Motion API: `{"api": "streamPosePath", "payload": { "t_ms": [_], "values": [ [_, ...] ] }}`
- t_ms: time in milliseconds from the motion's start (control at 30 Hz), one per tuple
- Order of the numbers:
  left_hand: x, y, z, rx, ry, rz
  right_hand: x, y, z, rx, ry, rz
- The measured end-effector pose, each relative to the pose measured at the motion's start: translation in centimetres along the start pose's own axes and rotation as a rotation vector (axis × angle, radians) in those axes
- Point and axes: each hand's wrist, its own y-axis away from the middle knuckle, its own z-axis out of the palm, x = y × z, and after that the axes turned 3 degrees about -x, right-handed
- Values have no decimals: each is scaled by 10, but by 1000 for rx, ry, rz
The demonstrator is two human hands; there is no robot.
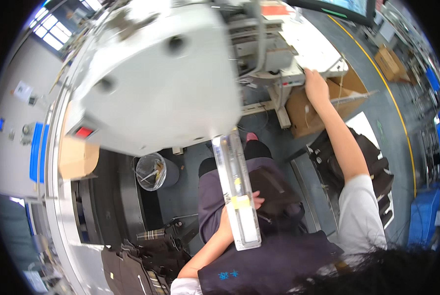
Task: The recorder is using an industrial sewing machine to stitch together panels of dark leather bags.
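My left hand [258, 199] is low in the middle, over my lap. A long, narrow, clear-and-white strip [239, 201] with a yellow band crosses in front of it and hides the palm. Only fingertips show past its right edge, stretched out beside a dark garment piece [274, 191]; what lies under the palm is hidden. My right hand [317, 87] reaches forward to the edge of a white machine table [311, 39]. Its fingers are curled closed at a small dark thing there that I cannot make out. A large white machine head [166, 93] looms at the upper left, blurred.
A lined waste bin [153, 172] stands on the floor at left. Dark garments are stacked at lower left [146, 265] and at right [358, 157]. A cardboard box [303, 113] sits below the table by my right forearm. A screen [348, 9] hangs at the top.
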Motion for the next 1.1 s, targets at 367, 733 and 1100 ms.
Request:
{"api": "streamPosePath", "payload": {
  "t_ms": [367, 733, 1100],
  "values": [
    [-4, -64, 31, 19, -109, 348, -5, 48, -30, -381, -842, 8],
    [9, -35, 35, 217, -80, 17, -62, 192, -147, -397, -1163, -164],
    [28, -24, 42, 78, 214, -39, -66, 203, -153, -464, -1274, -123]
  ]
}}
